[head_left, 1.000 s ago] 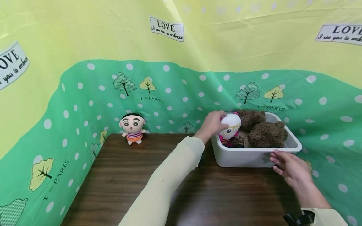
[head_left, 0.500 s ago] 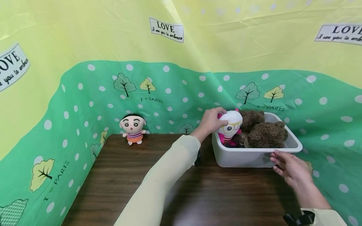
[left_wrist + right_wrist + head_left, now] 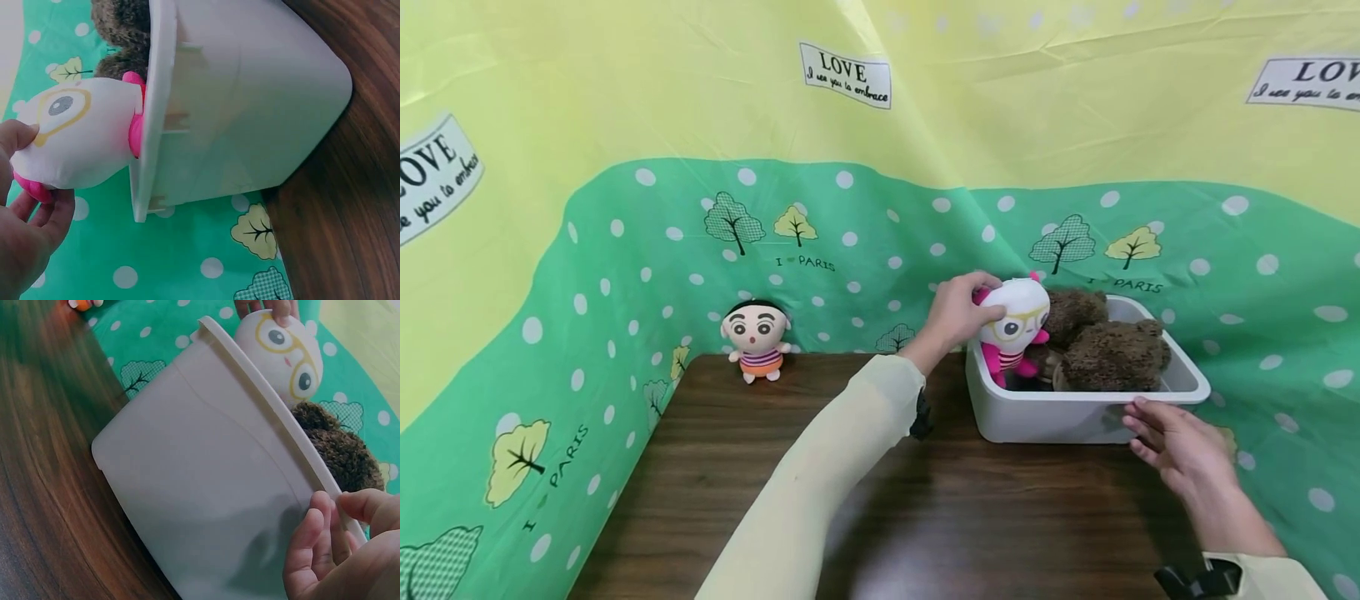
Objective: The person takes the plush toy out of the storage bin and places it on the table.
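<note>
doll [image 3: 1013, 329], nearly upright, face angled right

- We lose the body of the doll [image 3: 281, 355] behind the bin [image 3: 194, 456] in the right wrist view.
- There, we catch only an orange-and-white scrap of the small toy [image 3: 81, 305] (the top edge cuts it).
- The head view leaves us part of the rightmost sign [image 3: 1307, 82].
- We find the back bear [image 3: 1072, 312] half-covered.
</note>
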A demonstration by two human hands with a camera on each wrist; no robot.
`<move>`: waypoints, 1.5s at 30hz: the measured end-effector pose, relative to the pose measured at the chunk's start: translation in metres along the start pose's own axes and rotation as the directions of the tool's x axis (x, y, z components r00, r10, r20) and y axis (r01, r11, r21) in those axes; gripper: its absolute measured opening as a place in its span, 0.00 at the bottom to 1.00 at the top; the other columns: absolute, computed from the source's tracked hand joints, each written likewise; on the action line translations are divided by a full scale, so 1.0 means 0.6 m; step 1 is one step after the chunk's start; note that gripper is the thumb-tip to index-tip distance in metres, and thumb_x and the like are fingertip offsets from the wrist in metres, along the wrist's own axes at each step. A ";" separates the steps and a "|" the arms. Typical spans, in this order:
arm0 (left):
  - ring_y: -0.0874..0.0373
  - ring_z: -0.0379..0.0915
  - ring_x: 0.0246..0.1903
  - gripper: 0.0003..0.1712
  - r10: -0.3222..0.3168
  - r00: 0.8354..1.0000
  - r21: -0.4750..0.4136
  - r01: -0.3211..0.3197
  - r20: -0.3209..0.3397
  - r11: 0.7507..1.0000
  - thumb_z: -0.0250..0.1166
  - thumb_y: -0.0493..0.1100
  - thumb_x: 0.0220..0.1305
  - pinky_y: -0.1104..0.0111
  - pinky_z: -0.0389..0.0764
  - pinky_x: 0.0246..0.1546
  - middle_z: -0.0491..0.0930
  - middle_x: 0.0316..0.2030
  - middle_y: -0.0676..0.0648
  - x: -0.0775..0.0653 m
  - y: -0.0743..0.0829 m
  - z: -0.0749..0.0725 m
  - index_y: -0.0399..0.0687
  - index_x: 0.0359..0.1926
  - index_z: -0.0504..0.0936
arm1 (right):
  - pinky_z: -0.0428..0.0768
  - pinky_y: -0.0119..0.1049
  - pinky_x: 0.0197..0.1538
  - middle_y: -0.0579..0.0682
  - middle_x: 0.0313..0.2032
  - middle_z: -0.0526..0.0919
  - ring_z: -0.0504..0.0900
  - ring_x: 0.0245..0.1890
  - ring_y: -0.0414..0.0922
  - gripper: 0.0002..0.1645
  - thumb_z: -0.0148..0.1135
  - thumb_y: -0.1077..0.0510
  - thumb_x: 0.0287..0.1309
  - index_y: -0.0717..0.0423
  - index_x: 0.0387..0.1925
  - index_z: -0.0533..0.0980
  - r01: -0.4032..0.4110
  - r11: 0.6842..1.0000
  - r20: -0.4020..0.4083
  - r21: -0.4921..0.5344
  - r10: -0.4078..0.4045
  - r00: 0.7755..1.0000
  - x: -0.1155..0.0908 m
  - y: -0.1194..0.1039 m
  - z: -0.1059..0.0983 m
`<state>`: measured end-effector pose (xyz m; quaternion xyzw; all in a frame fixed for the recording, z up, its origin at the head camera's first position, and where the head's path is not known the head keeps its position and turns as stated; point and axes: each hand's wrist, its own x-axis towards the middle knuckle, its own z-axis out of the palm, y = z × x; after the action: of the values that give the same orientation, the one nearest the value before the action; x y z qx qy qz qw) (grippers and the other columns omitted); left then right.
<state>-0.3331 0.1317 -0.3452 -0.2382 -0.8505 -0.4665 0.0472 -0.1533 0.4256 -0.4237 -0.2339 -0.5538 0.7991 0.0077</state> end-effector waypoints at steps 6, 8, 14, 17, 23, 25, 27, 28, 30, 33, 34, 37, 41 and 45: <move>0.65 0.77 0.40 0.20 0.037 0.999 -0.031 -0.037 -0.013 0.999 0.74 0.46 0.63 0.77 0.81 0.34 0.86 0.47 0.55 -0.004 0.022 -0.016 0.56 0.56 0.86 | 0.85 0.37 0.31 0.41 0.30 0.90 0.88 0.30 0.37 0.08 0.68 0.54 0.67 0.45 0.30 0.87 0.004 1.000 0.028 0.009 -0.004 1.000 0.000 -0.002 0.000; 0.65 0.78 0.40 0.19 0.052 0.998 -0.044 -0.053 -0.018 0.998 0.74 0.46 0.63 0.77 0.81 0.34 0.86 0.47 0.55 -0.004 0.029 -0.024 0.55 0.55 0.86 | 0.85 0.37 0.32 0.41 0.30 0.90 0.88 0.31 0.37 0.08 0.69 0.53 0.67 0.45 0.30 0.87 0.005 1.000 0.027 0.007 -0.005 1.000 0.000 -0.003 0.001; 0.64 0.79 0.40 0.20 0.043 0.998 -0.127 -0.048 -0.043 0.991 0.75 0.46 0.63 0.77 0.82 0.36 0.86 0.46 0.55 -0.001 0.051 -0.063 0.54 0.56 0.86 | 0.85 0.38 0.31 0.40 0.30 0.90 0.88 0.30 0.37 0.08 0.69 0.51 0.66 0.43 0.30 0.87 -0.008 1.000 -0.017 -0.017 0.008 1.000 0.002 -0.001 0.001; 0.64 0.80 0.42 0.21 0.029 0.998 -0.167 -0.038 -0.057 0.985 0.75 0.45 0.64 0.77 0.83 0.38 0.86 0.48 0.54 0.001 0.059 -0.097 0.53 0.58 0.85 | 0.85 0.38 0.30 0.40 0.30 0.90 0.88 0.30 0.36 0.08 0.69 0.51 0.66 0.43 0.30 0.87 -0.010 1.000 -0.009 -0.018 0.010 1.000 0.004 0.001 0.000; 0.61 0.81 0.46 0.23 -0.011 0.996 -0.184 -0.005 -0.087 0.983 0.74 0.44 0.65 0.73 0.85 0.42 0.85 0.52 0.50 0.005 0.051 -0.173 0.51 0.60 0.83 | 0.84 0.38 0.30 0.41 0.30 0.90 0.88 0.31 0.37 0.08 0.68 0.53 0.67 0.44 0.31 0.87 -0.006 1.000 0.034 0.000 0.006 0.999 0.004 0.000 -0.002; 0.59 0.82 0.47 0.22 -0.006 0.995 -0.172 -0.011 -0.100 0.985 0.73 0.43 0.66 0.71 0.85 0.44 0.85 0.53 0.48 0.005 0.040 -0.196 0.50 0.60 0.83 | 0.84 0.38 0.30 0.41 0.30 0.90 0.88 0.31 0.37 0.08 0.68 0.53 0.67 0.44 0.31 0.87 -0.004 1.000 0.044 0.007 0.003 0.999 0.004 -0.001 -0.003; 0.58 0.82 0.48 0.21 0.007 0.995 -0.166 -0.024 -0.103 0.986 0.71 0.42 0.67 0.69 0.85 0.46 0.84 0.54 0.47 0.004 0.024 -0.216 0.48 0.60 0.82 | 0.84 0.38 0.30 0.41 0.30 0.90 0.88 0.31 0.37 0.09 0.68 0.53 0.68 0.45 0.31 0.88 -0.003 1.000 0.052 0.011 0.002 0.999 0.004 -0.001 -0.004; 0.57 0.82 0.48 0.21 0.015 0.995 -0.159 -0.031 -0.101 0.987 0.71 0.41 0.68 0.69 0.84 0.47 0.84 0.54 0.47 0.003 0.015 -0.225 0.47 0.60 0.82 | 0.84 0.38 0.30 0.41 0.30 0.90 0.88 0.31 0.37 0.09 0.67 0.54 0.68 0.45 0.31 0.88 -0.002 1.000 0.057 0.012 0.002 0.998 0.004 -0.002 -0.004; 0.56 0.81 0.48 0.19 0.031 0.996 -0.152 -0.045 -0.087 0.987 0.70 0.40 0.68 0.67 0.84 0.48 0.84 0.53 0.46 0.000 -0.005 -0.241 0.45 0.59 0.82 | 0.84 0.38 0.30 0.42 0.30 0.90 0.88 0.31 0.37 0.09 0.67 0.54 0.68 0.45 0.30 0.88 -0.001 1.000 0.063 0.014 0.001 0.998 0.004 -0.002 -0.004; 0.53 0.81 0.48 0.18 0.061 0.997 -0.140 -0.068 -0.048 0.988 0.69 0.38 0.68 0.63 0.84 0.49 0.84 0.52 0.44 -0.002 -0.036 -0.259 0.43 0.58 0.82 | 0.84 0.38 0.30 0.42 0.30 0.90 0.88 0.31 0.37 0.09 0.67 0.54 0.69 0.45 0.31 0.88 0.000 1.000 0.063 0.016 -0.001 0.998 0.004 -0.003 -0.005; 0.52 0.81 0.49 0.18 0.067 0.997 -0.130 -0.071 -0.034 0.989 0.68 0.37 0.69 0.62 0.84 0.50 0.84 0.52 0.43 -0.003 -0.047 -0.264 0.42 0.58 0.82 | 0.84 0.38 0.30 0.42 0.30 0.90 0.88 0.31 0.37 0.10 0.66 0.54 0.69 0.45 0.31 0.88 0.000 1.000 0.063 0.017 -0.001 0.998 0.003 -0.004 -0.005; 0.50 0.80 0.51 0.19 0.044 0.999 -0.095 -0.043 0.010 0.995 0.67 0.37 0.69 0.60 0.82 0.53 0.83 0.54 0.42 -0.008 -0.079 -0.277 0.42 0.59 0.81 | 0.84 0.38 0.31 0.42 0.30 0.90 0.88 0.31 0.37 0.10 0.67 0.54 0.69 0.45 0.31 0.88 -0.002 1.000 0.059 0.018 0.001 0.998 0.003 -0.005 -0.004; 0.49 0.79 0.54 0.20 -0.038 0.998 -0.046 0.040 0.042 0.998 0.66 0.37 0.70 0.58 0.82 0.56 0.81 0.56 0.42 -0.017 -0.121 -0.283 0.43 0.61 0.80 | 0.84 0.38 0.31 0.42 0.31 0.90 0.88 0.31 0.37 0.09 0.67 0.54 0.68 0.45 0.31 0.88 -0.008 1.000 0.054 0.014 0.007 0.999 0.002 -0.005 -0.004; 0.48 0.78 0.55 0.20 -0.099 0.993 -0.025 0.101 0.060 0.995 0.66 0.38 0.71 0.57 0.81 0.57 0.81 0.57 0.42 -0.027 -0.164 -0.278 0.44 0.62 0.80 | 0.84 0.38 0.31 0.41 0.30 0.90 0.88 0.31 0.37 0.09 0.67 0.53 0.68 0.44 0.31 0.88 -0.011 1.000 0.046 0.013 0.010 0.999 0.001 -0.003 -0.003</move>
<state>-0.3870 -0.0549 -0.3326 -0.2096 -0.8557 -0.4730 -0.0047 -0.1533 0.4282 -0.4230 -0.2185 -0.5474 0.8078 -0.0078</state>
